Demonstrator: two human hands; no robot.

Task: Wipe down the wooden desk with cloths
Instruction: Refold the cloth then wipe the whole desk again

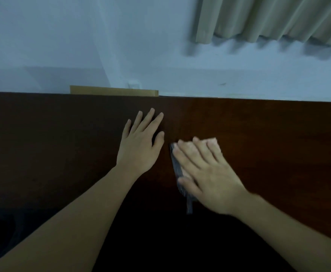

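Right hand (205,173) fingers (198,154) lay straight and spread, pressing the cloth (177,169) flat on the dark wooden surface (278,138), left hand (141,142) splayed empty just beside it, so wiping looked mid-stroke, the next pass likely needing steady downward pressure toward uncleaned wood.

— What's the tabletop (258,134) made of?
— Dark brown wood, smooth, with a faint sheen toward the right.
— And the cloth (177,169)?
— Soft fabric, grey at its edge, paler on top, matt.
— Behind?
— A matt painted wall (62,36), a beige fabric curtain (268,16), and a pale matt board (113,90).
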